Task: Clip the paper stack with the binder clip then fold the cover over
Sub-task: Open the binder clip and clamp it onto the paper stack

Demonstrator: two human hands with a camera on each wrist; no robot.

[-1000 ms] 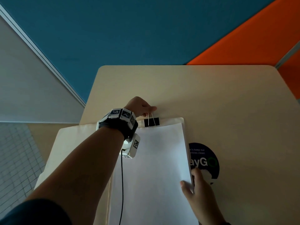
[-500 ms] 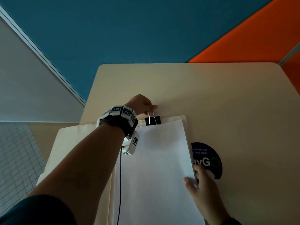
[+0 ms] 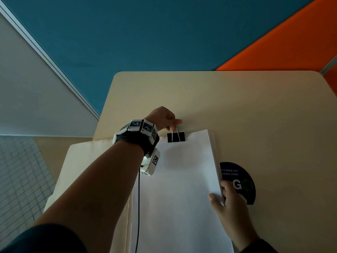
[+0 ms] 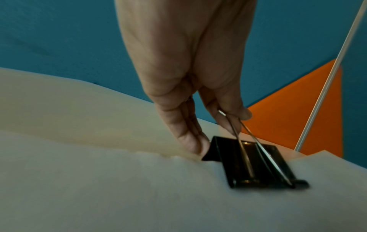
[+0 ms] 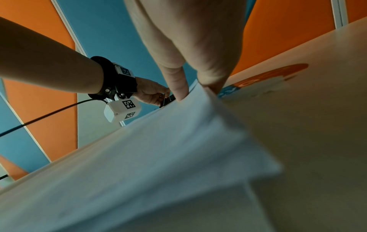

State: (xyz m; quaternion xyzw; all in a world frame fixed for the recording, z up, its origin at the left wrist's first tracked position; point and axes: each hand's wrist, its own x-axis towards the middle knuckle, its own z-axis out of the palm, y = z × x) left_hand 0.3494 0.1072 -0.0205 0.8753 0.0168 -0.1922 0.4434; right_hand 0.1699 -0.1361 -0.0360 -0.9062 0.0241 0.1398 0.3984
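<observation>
A white paper stack (image 3: pixel 182 189) lies on the beige table (image 3: pixel 255 115), inside an opened cream folder cover (image 3: pixel 87 179) that spreads to the left. A black binder clip (image 3: pixel 176 137) sits on the stack's top edge, left of centre. My left hand (image 3: pixel 165 118) pinches the clip's two wire handles (image 4: pixel 238 133) together above the black body (image 4: pixel 256 163). My right hand (image 3: pixel 231 201) grips the stack's right edge (image 5: pixel 198 97), thumb on top and fingers beneath.
A dark round sticker (image 3: pixel 238 181) with white lettering sits on the table just right of the stack, partly under my right hand. A black cable (image 3: pixel 138 207) hangs from the left wrist camera across the paper. Blue and orange wall panels rise behind the table.
The paper stack's top edge has shifted slightly right and away. My left hand stays on the clip handles, and my right hand has slid a little along the right edge.
</observation>
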